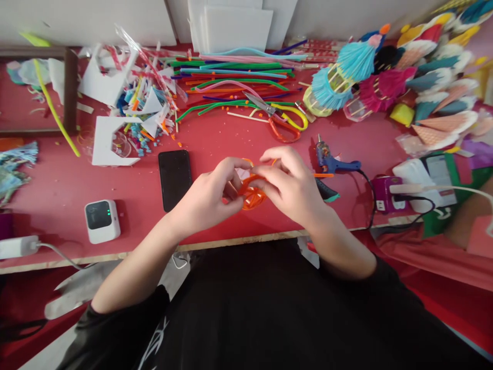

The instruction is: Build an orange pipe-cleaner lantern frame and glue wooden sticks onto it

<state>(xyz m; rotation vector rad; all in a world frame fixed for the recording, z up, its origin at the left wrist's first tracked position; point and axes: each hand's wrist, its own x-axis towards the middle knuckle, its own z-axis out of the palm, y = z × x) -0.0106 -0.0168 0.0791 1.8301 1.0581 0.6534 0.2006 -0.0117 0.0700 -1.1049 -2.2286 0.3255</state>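
Note:
Between my two hands, just above the table's front edge, is a small orange craft piece (253,199) that looks wound from pipe cleaner. My left hand (210,194) pinches its left side with thumb and fingers. From the other side, my right hand (290,186) has its fingers closed on the upper right of the same piece. The fingers cover much of it, so its full shape is hidden. A black phone (175,180) lies left of my left hand. To the right of my right hand rests a blue glue gun (335,163).
Scissors (275,114) with yellow and orange handles lie beyond my hands, near a row of coloured pipe cleaners (234,72). Scraps (148,115) are heaped at the left. Finished crafts (341,77) crowd the back right. A white device (102,221) sits front left.

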